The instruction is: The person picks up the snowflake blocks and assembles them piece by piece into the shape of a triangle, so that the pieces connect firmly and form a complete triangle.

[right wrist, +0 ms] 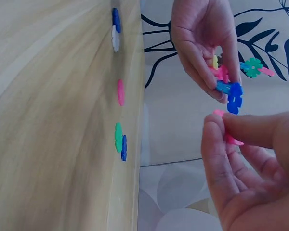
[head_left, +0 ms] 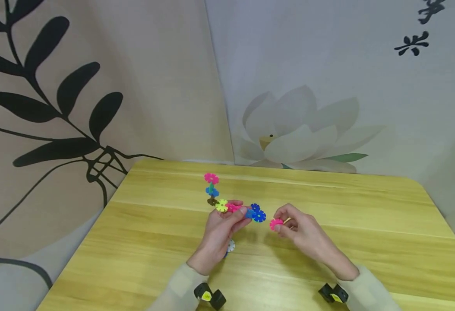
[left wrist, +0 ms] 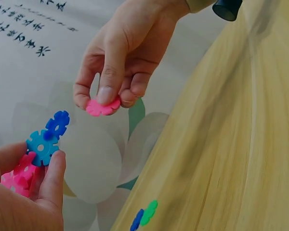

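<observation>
My left hand (head_left: 221, 224) pinches a chain of interlocking snowflake discs between thumb and fingers. The chain runs from a pink end disc (head_left: 211, 178) past a yellow disc (head_left: 221, 205) to dark blue discs (head_left: 259, 216) at its right end. A light blue disc (left wrist: 41, 147) sits at the left fingertips, joined to a dark blue one, with pink discs partly hidden in the grip. Just to the right, my right hand (head_left: 303, 231) holds a single pink snowflake disc (head_left: 276, 224) by thumb and fingertips. A small gap separates it from the chain's blue end.
Loose discs lie on the wooden table (head_left: 367, 216): a white disc (head_left: 231, 245) beside the left wrist with a blue one, and a pink disc (right wrist: 120, 92), a green disc (right wrist: 118, 137) and another blue disc (right wrist: 124, 147). A printed backdrop (head_left: 165, 86) stands behind the table.
</observation>
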Demonstrator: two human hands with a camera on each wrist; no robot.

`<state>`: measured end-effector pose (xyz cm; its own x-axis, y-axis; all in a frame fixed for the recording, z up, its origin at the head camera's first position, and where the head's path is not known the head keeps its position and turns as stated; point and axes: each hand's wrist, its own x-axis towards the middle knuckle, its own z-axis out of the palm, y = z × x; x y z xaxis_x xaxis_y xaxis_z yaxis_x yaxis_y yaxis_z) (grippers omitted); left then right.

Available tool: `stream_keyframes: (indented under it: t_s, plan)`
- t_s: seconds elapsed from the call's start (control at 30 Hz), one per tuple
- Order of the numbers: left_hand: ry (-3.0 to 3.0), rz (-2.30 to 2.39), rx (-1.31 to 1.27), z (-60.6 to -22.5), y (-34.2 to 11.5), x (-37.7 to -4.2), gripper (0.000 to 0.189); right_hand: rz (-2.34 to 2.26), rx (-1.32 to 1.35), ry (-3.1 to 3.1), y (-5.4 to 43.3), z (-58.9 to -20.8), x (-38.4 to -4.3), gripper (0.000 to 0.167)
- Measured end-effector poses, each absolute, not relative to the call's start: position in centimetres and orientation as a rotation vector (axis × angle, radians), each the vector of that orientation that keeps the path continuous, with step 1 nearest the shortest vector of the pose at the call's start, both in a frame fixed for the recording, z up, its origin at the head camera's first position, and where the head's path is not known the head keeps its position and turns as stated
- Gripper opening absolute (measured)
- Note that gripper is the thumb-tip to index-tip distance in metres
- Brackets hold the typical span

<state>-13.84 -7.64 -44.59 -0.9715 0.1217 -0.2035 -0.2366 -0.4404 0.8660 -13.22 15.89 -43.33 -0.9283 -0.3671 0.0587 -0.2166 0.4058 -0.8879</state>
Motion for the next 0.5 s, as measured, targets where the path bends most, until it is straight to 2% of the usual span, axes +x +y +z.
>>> stream_keyframes:
  t_s: [0.1,0.3,0.5]
  plan:
    - [1.505,2.498,-0.169,-44.52,-7.49,-13.66,0.038,-1.566,-0.476,2.542,15.89,-43.17,-13.05,0.021]
    - [1.468,2.506,-0.173,-44.43,-7.05,-13.47,0.039,-1.563,-0.368,2.586,15.86,-42.82,-12.85,0.009]
    - [1.451,2.512,-0.164,-44.20,-6.71,-13.44,0.038,-1.572,-0.379,2.640,15.92,-42.60,-12.73,0.007]
